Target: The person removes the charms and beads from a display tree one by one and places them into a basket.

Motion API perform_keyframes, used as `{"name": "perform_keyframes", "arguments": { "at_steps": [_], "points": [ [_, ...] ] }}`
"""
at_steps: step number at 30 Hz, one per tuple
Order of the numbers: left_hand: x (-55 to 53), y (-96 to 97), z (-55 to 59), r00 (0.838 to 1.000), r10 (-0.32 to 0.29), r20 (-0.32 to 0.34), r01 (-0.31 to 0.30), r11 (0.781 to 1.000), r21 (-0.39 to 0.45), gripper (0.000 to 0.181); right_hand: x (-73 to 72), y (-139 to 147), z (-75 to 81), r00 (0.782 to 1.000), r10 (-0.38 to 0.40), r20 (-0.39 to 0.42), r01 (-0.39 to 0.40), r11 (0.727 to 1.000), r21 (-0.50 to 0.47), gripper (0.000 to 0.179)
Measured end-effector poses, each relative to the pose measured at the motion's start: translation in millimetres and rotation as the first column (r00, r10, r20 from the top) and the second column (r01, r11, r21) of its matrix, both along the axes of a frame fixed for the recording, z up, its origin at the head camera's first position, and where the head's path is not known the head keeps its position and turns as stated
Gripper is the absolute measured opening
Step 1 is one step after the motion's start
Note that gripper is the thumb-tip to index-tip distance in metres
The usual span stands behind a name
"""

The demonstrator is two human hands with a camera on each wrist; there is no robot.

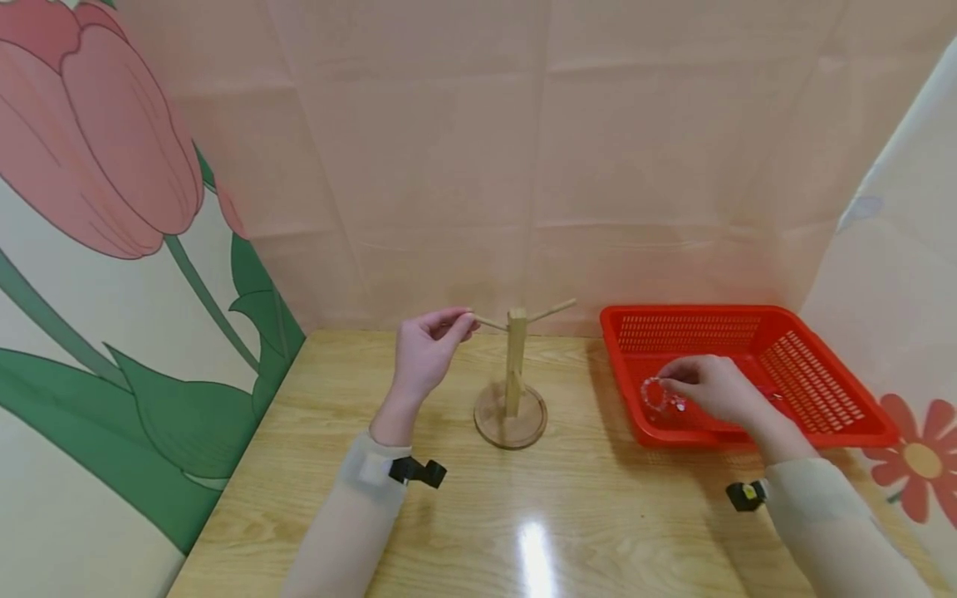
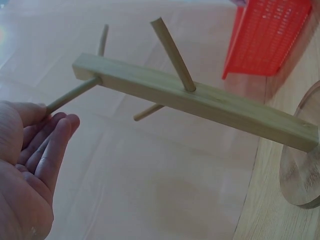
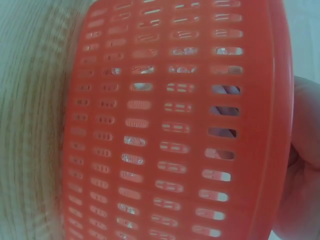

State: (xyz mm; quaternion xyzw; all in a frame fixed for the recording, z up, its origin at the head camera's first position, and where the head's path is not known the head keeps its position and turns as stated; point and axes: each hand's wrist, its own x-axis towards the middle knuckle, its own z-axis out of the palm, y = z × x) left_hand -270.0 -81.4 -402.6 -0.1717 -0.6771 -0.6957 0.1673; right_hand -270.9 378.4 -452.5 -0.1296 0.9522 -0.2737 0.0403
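A wooden stand [image 1: 516,365] with peg arms and a round base stands upright on the table. My left hand [image 1: 424,353] pinches the end of its left upper peg [image 2: 75,95] between thumb and fingers. My right hand [image 1: 714,390] reaches over the front of the red plastic basket [image 1: 695,311] and holds a clear beaded bracelet [image 1: 645,394] at the fingertips. Small shiny pieces hang by the bracelet. In the right wrist view the basket's slotted wall [image 3: 197,120] hides most of the right hand [image 3: 305,150] and all of the bracelet.
More small shiny items [image 1: 774,396] lie inside the basket, partly hidden by the right hand. Light wood tabletop [image 1: 598,515] spreads in front of the stand. A pink sheet [image 1: 449,166] hangs behind, with flower-printed panels [image 1: 149,415] at both sides.
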Motion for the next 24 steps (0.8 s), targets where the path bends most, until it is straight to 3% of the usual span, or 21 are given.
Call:
{"name": "perform_keyframes", "arguments": {
  "at_steps": [10,18,24],
  "points": [
    [-1.2,-3.3,0.5,1.0,-0.004,-0.018,0.004,1.0,0.0,0.018,-15.6,-8,-1.1,0.998,0.065,0.015,-0.066,0.997,0.048,0.012],
    [-1.1,-3.3,1.5,1.0,-0.002,0.006,0.001,1.0,0.01,0.018,-23.2,-7,-3.6,0.995,0.029,0.093,-0.035,0.997,0.065,0.022],
    [-1.3,-3.9,4.7,1.0,0.006,-0.004,-0.006,1.0,0.012,0.017,-27.2,-6,-1.1,0.997,-0.009,0.074,0.004,0.998,0.066,0.03]
  ]
}}
